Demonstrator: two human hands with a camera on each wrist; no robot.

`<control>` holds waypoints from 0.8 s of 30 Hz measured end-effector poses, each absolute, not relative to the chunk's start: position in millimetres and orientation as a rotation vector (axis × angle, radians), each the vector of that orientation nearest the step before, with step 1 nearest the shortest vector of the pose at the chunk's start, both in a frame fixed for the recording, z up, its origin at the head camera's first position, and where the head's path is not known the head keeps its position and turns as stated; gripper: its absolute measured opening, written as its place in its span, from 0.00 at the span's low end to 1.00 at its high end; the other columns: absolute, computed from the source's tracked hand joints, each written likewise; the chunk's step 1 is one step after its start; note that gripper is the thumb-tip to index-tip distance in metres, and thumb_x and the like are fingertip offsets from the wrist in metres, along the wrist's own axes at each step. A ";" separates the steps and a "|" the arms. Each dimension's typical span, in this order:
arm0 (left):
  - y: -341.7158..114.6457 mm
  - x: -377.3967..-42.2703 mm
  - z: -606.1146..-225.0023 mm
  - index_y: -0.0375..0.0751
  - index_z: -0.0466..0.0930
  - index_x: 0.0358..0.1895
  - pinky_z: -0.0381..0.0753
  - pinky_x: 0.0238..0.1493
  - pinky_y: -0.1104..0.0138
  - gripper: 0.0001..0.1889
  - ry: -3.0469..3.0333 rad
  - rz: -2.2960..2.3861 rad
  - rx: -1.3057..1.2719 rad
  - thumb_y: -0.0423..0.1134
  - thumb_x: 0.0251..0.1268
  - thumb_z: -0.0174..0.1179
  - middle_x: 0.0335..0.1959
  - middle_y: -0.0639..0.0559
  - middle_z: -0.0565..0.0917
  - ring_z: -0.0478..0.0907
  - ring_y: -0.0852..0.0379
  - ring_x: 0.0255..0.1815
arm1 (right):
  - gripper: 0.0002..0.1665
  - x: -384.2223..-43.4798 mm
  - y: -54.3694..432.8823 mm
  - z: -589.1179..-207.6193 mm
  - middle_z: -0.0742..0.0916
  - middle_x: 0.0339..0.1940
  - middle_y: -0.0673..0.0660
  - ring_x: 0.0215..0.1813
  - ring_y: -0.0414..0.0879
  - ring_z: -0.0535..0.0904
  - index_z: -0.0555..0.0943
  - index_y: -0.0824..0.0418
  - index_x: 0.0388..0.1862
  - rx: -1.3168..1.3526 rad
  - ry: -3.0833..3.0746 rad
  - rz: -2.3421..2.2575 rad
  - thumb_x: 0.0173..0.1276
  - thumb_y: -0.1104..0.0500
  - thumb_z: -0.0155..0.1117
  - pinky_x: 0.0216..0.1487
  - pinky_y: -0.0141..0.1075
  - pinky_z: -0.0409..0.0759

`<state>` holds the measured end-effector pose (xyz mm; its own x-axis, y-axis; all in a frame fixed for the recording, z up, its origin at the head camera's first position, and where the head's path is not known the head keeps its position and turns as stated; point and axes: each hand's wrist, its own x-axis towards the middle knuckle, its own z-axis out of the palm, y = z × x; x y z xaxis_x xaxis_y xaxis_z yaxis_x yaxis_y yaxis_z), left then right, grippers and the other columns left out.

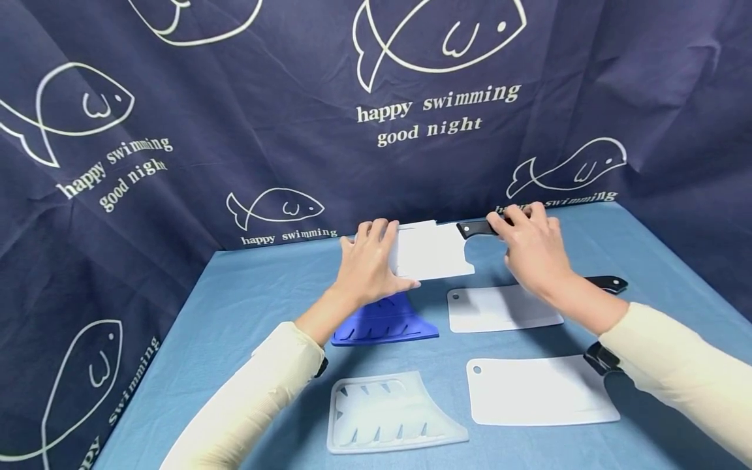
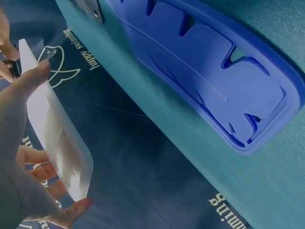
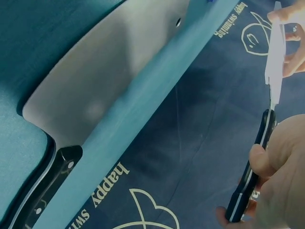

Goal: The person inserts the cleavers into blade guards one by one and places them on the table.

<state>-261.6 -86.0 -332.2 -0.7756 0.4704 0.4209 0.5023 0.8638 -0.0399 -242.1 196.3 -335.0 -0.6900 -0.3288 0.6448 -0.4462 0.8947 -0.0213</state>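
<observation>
At twelve o'clock, the fingers of my left hand (image 1: 367,264) grip a white sheath (image 1: 433,251) around a cleaver (image 1: 476,229); at one, my right hand (image 1: 533,251) grips its black handle (image 3: 243,187).

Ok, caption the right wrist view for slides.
Right hand grips a black knife handle, left hand holds a white cover; a cleaver lies on the table.

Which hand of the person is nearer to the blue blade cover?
The left hand, holding the white cover, is just above the blue cover in head view; the right hand, on a black handle, is farther right.
</observation>
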 end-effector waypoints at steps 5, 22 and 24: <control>-81.9 -272.9 -334.0 0.43 0.61 0.70 0.68 0.44 0.43 0.58 -2.683 -0.083 -0.688 0.74 0.33 0.67 0.63 0.47 0.67 0.63 0.45 0.63 | 0.32 -253.2 197.8 -332.5 0.77 0.40 0.61 0.43 0.65 0.67 0.79 0.61 0.54 0.542 -2.477 0.243 0.46 0.78 0.64 0.29 0.54 0.67; -78.5 -324.5 -362.5 0.44 0.62 0.69 0.67 0.53 0.39 0.55 -3.058 -0.113 -0.720 0.72 0.37 0.68 0.63 0.48 0.65 0.61 0.47 0.61 | 0.21 -309.2 190.3 -356.9 0.78 0.53 0.65 0.53 0.68 0.67 0.78 0.63 0.58 0.484 -2.891 0.197 0.68 0.70 0.53 0.41 0.64 0.71; -78.1 -330.0 -365.5 0.44 0.62 0.70 0.65 0.56 0.39 0.56 -3.109 -0.111 -0.727 0.72 0.38 0.68 0.64 0.48 0.64 0.61 0.47 0.63 | 0.21 -314.9 189.5 -360.5 0.78 0.54 0.65 0.56 0.69 0.67 0.79 0.63 0.58 0.482 -2.924 0.197 0.68 0.70 0.54 0.43 0.65 0.70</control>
